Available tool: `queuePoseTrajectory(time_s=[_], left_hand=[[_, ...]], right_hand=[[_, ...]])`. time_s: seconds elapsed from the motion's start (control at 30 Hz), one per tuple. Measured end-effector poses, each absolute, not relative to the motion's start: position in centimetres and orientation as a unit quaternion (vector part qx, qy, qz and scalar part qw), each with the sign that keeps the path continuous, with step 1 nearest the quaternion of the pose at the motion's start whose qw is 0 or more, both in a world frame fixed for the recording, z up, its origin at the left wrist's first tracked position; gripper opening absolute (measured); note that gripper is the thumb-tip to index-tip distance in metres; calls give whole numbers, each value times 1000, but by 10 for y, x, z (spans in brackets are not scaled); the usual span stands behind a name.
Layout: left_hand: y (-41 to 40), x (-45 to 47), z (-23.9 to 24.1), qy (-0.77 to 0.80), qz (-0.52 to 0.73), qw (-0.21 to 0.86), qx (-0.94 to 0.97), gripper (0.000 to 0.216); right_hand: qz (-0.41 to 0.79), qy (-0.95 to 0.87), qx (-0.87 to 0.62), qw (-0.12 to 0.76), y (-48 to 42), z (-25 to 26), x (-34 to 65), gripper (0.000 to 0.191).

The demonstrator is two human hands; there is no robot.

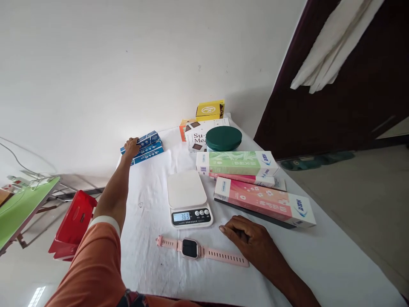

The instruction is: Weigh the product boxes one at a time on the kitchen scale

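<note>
My left hand reaches to the far left of the white table and rests on a stack of blue boxes, fingers curled over their near end. My right hand lies palm down on the cloth, fingers loosely bent, holding nothing, just right of a pink smartwatch lying flat. A white kitchen scale stands between my arms, its display lit and its platform bare.
Long pink boxes and a green box lie right of the scale. Behind them are a dark green round lid, a white chocolate box and a yellow box. A red stool and green table stand left.
</note>
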State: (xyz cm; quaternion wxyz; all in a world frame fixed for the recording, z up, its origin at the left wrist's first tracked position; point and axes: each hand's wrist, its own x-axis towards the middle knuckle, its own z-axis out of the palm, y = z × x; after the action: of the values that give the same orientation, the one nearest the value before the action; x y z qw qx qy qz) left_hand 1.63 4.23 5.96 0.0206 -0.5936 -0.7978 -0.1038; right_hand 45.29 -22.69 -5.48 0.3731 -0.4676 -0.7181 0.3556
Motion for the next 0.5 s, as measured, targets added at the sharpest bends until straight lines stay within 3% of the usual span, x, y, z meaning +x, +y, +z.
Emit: queuePoseTrajectory(time_s=[0.5], left_hand=[[49, 25, 45, -789, -102, 62, -602, 54]], right_hand=[[349, -716, -470, 380, -227, -52, 451, 40]])
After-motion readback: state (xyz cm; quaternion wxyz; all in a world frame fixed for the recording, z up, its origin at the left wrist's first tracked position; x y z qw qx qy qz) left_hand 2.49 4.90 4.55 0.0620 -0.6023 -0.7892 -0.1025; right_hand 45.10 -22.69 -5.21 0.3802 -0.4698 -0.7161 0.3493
